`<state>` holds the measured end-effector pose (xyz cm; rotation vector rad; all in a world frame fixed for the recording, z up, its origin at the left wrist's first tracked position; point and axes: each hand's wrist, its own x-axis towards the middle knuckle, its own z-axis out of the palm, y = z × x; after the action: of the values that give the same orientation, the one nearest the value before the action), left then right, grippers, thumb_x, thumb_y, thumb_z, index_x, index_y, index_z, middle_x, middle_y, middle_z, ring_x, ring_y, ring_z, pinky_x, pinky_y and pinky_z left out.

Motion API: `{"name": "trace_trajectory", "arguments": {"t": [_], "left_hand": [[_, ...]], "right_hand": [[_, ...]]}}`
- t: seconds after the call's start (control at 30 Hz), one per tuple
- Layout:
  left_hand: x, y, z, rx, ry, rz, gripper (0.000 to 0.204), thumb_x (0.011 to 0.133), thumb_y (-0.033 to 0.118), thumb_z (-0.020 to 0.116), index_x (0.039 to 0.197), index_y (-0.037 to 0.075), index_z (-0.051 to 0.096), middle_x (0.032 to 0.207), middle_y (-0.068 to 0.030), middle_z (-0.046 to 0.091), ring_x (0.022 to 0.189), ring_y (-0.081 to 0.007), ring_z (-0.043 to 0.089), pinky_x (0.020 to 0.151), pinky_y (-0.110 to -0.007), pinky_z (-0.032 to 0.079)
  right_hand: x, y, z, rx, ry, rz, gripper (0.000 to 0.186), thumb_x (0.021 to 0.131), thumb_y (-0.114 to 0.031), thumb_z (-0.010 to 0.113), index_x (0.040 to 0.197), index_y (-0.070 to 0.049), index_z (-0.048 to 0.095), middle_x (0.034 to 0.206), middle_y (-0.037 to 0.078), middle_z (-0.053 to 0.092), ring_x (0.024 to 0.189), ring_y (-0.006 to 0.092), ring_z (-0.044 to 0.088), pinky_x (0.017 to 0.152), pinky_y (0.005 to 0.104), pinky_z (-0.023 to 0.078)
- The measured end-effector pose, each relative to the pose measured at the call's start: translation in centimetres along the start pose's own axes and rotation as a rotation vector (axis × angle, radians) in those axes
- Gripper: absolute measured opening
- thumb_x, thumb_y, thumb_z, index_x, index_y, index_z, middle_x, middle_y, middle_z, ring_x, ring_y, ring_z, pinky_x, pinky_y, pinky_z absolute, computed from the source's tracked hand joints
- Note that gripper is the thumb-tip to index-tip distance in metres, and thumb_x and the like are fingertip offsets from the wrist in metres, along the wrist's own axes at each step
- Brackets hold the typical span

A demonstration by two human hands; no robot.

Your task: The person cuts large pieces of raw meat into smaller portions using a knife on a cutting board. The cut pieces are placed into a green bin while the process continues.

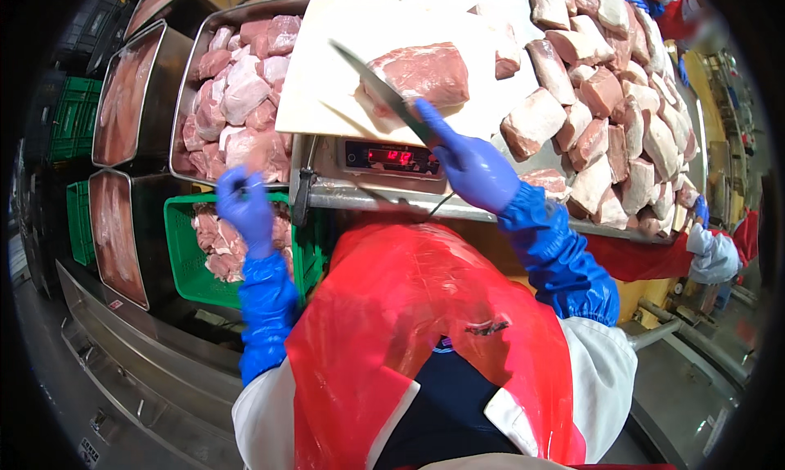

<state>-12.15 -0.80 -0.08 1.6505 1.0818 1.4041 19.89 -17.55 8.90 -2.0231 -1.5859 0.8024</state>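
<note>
My right hand (pixel 481 171), in a blue glove, grips a knife (pixel 370 76) with a green handle. The blade points up and left, over the left end of a pink piece of meat (pixel 429 71). That piece lies on a white cutting board (pixel 327 28). My left hand (pixel 248 212), also gloved, is raised above a green crate (pixel 184 265) of meat scraps, close to the near rim of a metal tub (pixel 180 118) full of trimmed meat pieces. Motion smears its fingers, so whether they hold anything is unclear.
Below the board is a scale display (pixel 391 157) with lit red digits. Many cut meat pieces (pixel 605 94) are heaped on the metal table to the right. Further metal tubs (pixel 123 102) stand at the left. Other people's gloved hands (pixel 701 211) show along the table's right side.
</note>
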Motion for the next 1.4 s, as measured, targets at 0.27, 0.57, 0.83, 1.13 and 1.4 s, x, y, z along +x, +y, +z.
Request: {"name": "trace_trajectory", "arguments": {"t": [0.27,0.57,0.83,1.13,1.4], "left_hand": [[-1.5,-4.3,-3.0,0.525,-0.336,0.079,0.059,0.088,0.032,0.073,0.132,-0.004,0.055,0.137,-0.0244,0.054,0.130,-0.0425,0.046,0.108,-0.053,0.036],[4.7,-0.8,17.2,0.935,-0.803,0.329,0.111,0.078,0.070,0.065,0.159,0.012,0.018,0.165,-0.0174,0.013,0.153,-0.0395,0.005,0.118,-0.063,0.001],[18.2,-12.1,17.7,0.652,-0.592,0.473,0.054,0.105,0.046,0.038,0.149,0.013,0.044,0.154,-0.0249,0.036,0.142,-0.0430,0.035,0.116,-0.045,0.030],[14.0,-5.4,-0.4,-0.296,-0.171,-0.376,0.020,0.099,0.015,0.048,0.117,0.006,0.049,0.076,-0.0019,0.051,0.065,-0.0146,0.050,0.061,-0.025,0.044],[-0.1,-18.7,-17.7,0.476,-0.031,-0.293,0.042,0.106,0.031,0.040,0.129,-0.004,0.043,0.123,-0.0210,0.047,0.108,-0.0308,0.045,0.091,-0.039,0.037]], "right_hand": [[1.8,0.1,1.6,0.829,0.487,0.183,0.074,0.097,-0.009,0.056,0.160,-0.017,0.018,0.076,0.005,0.060,0.055,0.0080,0.053,0.046,0.0235,0.047],[0.2,-1.7,3.3,0.861,0.660,0.144,0.073,0.098,-0.007,0.056,0.160,-0.017,0.018,0.084,0.007,0.064,0.053,0.0080,0.054,0.045,0.0226,0.045],[-5.3,0.5,3.5,0.882,0.658,0.257,0.072,0.099,-0.006,0.054,0.160,-0.018,0.017,0.084,0.004,0.063,0.054,0.0057,0.050,0.044,0.0204,0.042],[-6.5,2.6,3.9,0.922,0.659,0.298,0.073,0.100,-0.009,0.055,0.160,-0.018,0.015,0.080,0.005,0.063,0.053,0.0071,0.052,0.044,0.0213,0.042],[-1.4,3.3,2.8,0.871,0.638,0.141,0.074,0.097,-0.008,0.058,0.159,-0.014,0.019,0.089,0.008,0.064,0.059,0.0093,0.057,0.045,0.0230,0.046]]}}
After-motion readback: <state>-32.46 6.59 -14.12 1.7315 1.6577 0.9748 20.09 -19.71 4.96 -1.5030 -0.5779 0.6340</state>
